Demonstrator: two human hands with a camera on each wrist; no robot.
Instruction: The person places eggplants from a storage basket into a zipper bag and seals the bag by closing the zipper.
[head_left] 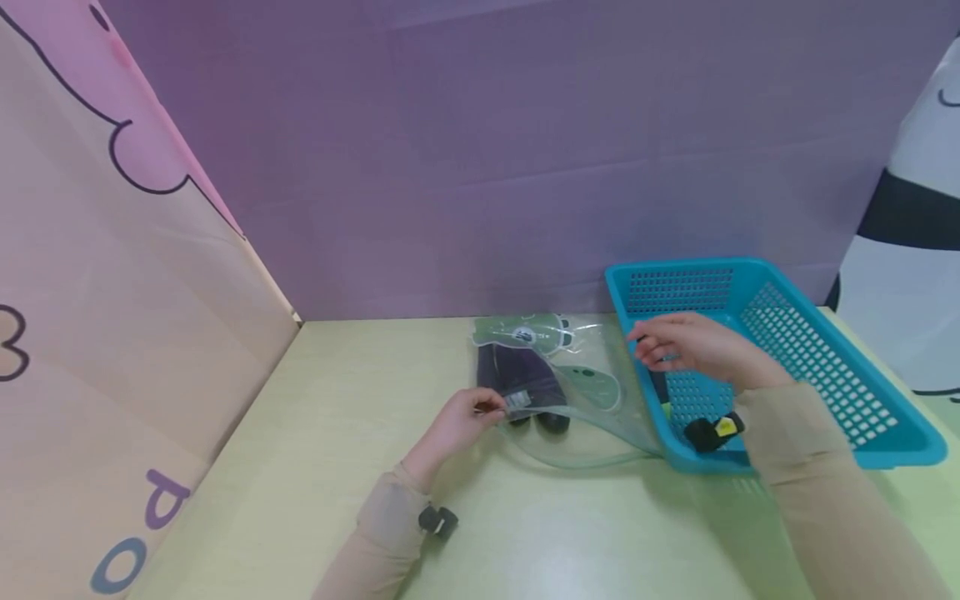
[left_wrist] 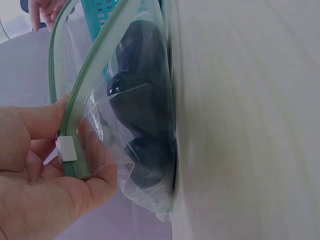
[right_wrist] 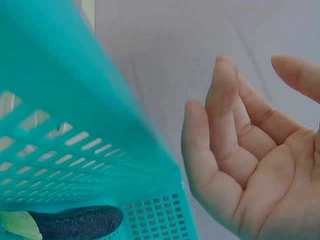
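Beige right sleeve [head_left: 825, 479] ends in an empty right hand [head_left: 697, 346], thumb parted from fingers, near 1 eggplant [right_wrist: 80, 222] lengthwise along the left wall of the basket [head_left: 738, 292], while the left hand [head_left: 457, 421] pinches the bag [left_wrist: 99, 55].

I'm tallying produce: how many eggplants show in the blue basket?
1: an eggplant, on the basket's side nearest the bag. The right hand covers part of the basket, so others may be hidden.
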